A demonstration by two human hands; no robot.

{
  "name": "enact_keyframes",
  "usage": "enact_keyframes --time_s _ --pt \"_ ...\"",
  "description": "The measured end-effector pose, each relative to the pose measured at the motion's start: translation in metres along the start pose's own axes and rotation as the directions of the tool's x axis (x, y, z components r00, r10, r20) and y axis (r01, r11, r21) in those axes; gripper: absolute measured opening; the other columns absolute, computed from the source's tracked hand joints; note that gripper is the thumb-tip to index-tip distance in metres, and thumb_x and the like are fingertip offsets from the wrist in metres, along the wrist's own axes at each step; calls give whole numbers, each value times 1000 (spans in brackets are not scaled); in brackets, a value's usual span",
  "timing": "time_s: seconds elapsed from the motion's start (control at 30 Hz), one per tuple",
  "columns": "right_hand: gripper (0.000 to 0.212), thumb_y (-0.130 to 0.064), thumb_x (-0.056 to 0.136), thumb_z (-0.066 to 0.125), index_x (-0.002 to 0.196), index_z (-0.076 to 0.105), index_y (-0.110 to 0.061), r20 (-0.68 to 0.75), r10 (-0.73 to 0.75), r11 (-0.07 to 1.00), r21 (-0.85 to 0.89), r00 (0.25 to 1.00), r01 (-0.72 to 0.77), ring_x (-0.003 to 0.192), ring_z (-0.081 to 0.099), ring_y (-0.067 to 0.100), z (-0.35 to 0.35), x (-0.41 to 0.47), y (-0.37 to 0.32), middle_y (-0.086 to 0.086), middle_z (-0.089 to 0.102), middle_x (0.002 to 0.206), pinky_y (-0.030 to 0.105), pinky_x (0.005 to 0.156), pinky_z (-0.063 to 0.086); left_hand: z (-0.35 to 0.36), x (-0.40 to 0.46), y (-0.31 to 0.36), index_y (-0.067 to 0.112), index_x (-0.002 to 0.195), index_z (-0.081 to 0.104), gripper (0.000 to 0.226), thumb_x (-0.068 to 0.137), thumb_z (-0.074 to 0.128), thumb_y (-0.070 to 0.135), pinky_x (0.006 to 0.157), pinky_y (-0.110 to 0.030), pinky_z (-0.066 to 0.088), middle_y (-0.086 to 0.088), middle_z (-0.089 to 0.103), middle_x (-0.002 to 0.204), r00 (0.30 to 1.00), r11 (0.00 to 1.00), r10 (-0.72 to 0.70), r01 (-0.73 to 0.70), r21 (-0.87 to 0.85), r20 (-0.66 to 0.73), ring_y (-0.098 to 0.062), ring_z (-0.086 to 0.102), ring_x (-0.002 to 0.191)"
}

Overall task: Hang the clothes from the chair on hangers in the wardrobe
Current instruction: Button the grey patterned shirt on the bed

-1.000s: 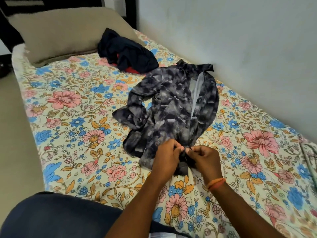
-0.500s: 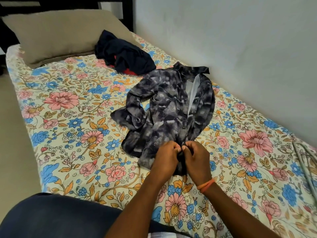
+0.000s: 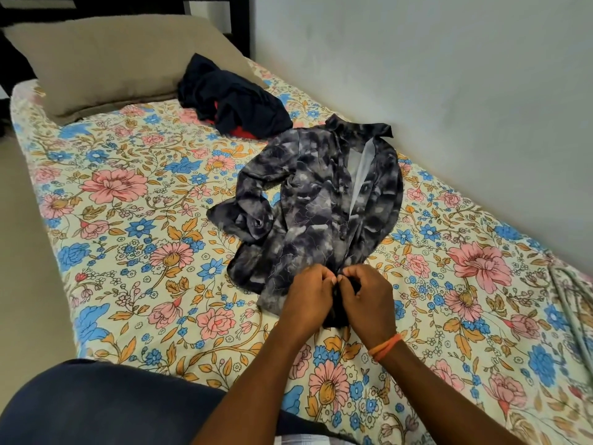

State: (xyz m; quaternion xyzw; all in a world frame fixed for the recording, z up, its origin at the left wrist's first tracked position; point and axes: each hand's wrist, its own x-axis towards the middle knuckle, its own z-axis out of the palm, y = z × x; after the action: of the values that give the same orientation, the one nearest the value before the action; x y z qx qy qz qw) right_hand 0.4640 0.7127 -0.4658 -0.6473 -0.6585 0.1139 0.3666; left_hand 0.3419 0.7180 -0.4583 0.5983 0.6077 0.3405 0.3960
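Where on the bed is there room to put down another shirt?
The bedsheet is bare left of the grey shirt, from the pillow down to the near edge. Another bare patch lies right of the hands. It is crowded by the wall, where the dark clothes and shirt lie.

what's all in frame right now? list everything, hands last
patterned shirt: 1, dark grey and white, laid out mid-bed, collar toward the wall
dark clothes pile: 1 heap, navy with some red showing, near the pillow
pillow: 1, beige, head of the bed
bedsheet: 1, cream with pink, blue and orange flowers, covering the bed
hangers: count unclear, grey metal, right edge of the bed
wall: pale grey, along the bed's far side
left hand: pinching the shirt's lower front
right hand: pinching the same spot, orange band on its wrist
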Motion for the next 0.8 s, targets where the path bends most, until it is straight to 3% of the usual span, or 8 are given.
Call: enact_keyframes --time_s 0.2,0.37,0.5,0.6,0.7,0.8 --pt "5 -7 88 71 87 71 -11 -20 -49 995 86 999 51 74 60 12 2 -4 0 -3 65 81 26 68 49 -2 -2 0 22 87 60 22 103 45 19 69 -36 57 0 68 79 998 990 -64 65 -127 12 -17 68 73" --pt "7 -11 85 75 83 73 -18 -25 45 978 204 999 -39 77 62 2 3 -8 -2 -12 66 79 13 68 47 2 -2 -3 18 93 63 17 102 48 19 64 -26 56 -2 69 83 992 966 -126 121 -227 -9 -12 67 67" --pt "15 -9 84 75 78 72 -23 2 106 963 251 994 -103 76 63 3 1 -11 -1 -13 67 75 17 65 49 3 -1 1 15 96 65 16 101 51 20 61 -20 50 0 69 80 990 942 -142 132 -309 -10 -4 64 63" --pt "14 -9 85 75 80 73 -22 -4 180 929 328 984 -169 73 65 3 -1 -10 -1 -11 70 75 18 64 51 1 0 2 17 96 66 15 101 52 19 63 -15 49 3 68 83 998 975 -62 61 -212 -1 -4 64 68" --pt "12 -5 84 74 80 73 -15 -7 207 913 361 978 -191 68 64 1 -1 -11 -4 -9 69 72 10 61 47 1 1 0 19 94 66 14 100 53 19 73 -23 55 5 68 85 999 988 -36 34 -149 -6 -8 66 76" --pt "15 -1 84 73 79 72 -16 -28 243 883 421 970 -209 67 64 0 -1 -14 -10 -7 69 72 8 60 47 3 0 -1 18 94 66 14 100 53 19 73 -25 56 4 68 87 999 989 -41 41 -142 -1 -8 66 75"
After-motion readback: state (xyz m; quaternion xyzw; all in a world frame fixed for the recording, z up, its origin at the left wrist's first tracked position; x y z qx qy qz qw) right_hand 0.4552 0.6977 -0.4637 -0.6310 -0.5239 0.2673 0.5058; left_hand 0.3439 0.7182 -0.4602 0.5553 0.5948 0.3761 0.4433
